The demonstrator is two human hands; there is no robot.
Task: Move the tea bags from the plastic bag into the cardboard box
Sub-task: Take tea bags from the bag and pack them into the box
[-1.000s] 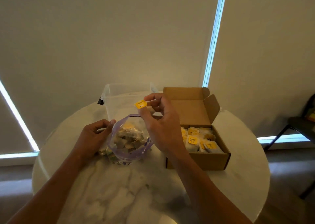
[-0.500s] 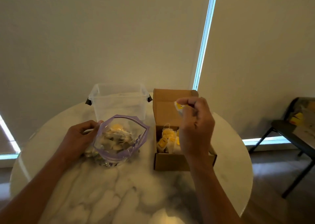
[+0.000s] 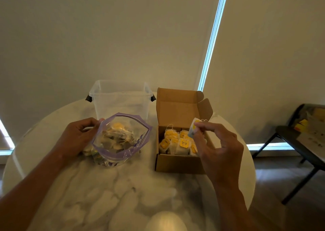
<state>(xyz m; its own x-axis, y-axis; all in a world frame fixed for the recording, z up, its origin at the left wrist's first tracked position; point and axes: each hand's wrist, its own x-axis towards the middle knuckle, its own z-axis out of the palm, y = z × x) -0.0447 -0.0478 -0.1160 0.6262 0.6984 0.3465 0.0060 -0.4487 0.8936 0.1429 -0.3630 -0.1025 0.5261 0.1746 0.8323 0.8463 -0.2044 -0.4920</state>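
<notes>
A round marble-patterned table (image 3: 105,195) fills the lower view. Pale blinds (image 3: 123,37) hang behind it, with a thin strip of daylight (image 3: 212,37) between two of them. A dark wooden floor (image 3: 281,186) shows at 3 o'clock, where a dark chair (image 3: 299,142) stands well apart from the table, with blurred yellow things on it.

A clear plastic tub (image 3: 121,99) with dark handles sits at 12 o'clock on the table. Just in front of it is the plastic bag (image 3: 123,153), its purple-edged mouth open, with a heap of tea bags (image 3: 116,139) inside. The cardboard box (image 3: 175,164) stands at 1 o'clock, near the bag but apart from it. Its lid (image 3: 177,106) is upright and it holds packed rows (image 3: 177,142) of yellow-tagged sachets.

The left hand (image 3: 77,135) curls round the bag's rim at 9 o'clock, thumb on top. The right hand (image 3: 219,148) pinches one tea bag (image 3: 192,128) between thumb and forefinger, the other fingers loosely bent. This hand covers the box's near right corner.

A second ago the right hand held its yellow tag over the bag's mouth. Half a second ago it was in front of the lid, above the box's middle. Now it is lower, at the box's right rim. The left hand's hold on the bag has not changed.
</notes>
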